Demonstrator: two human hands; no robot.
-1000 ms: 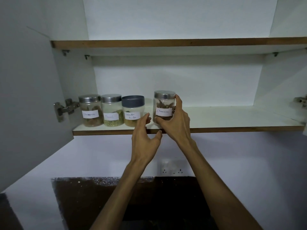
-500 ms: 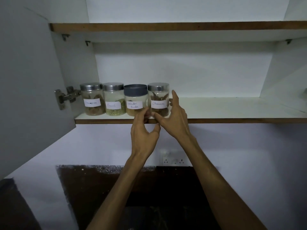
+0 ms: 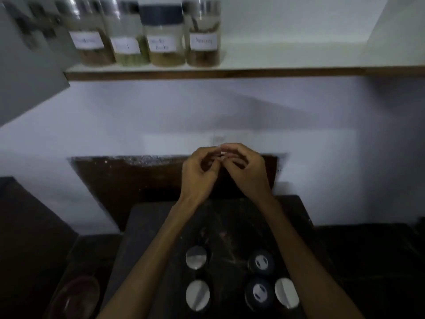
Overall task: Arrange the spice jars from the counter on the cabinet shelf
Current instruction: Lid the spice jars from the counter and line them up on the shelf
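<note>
Head view: four labelled jars (image 3: pixel 147 33) stand touching in a row at the shelf (image 3: pixel 230 73) front's left end. Five more wait on the counter (image 3: pixel 230 226) below — lids up. Left hand (image 3: pixel 199 176) and right hand (image 3: pixel 245 169) hover between, fingers loosely curled, empty — likely descending for another.

Shelf (image 3: pixel 299 71): four jars (image 3: pixel 202 35) in a row at left end, touching. Tabletop (image 3: pixel 156 226) below: five jars (image 3: pixel 197 256), two left, three right. Bowl (image 3: pixel 78 295) far left.
</note>
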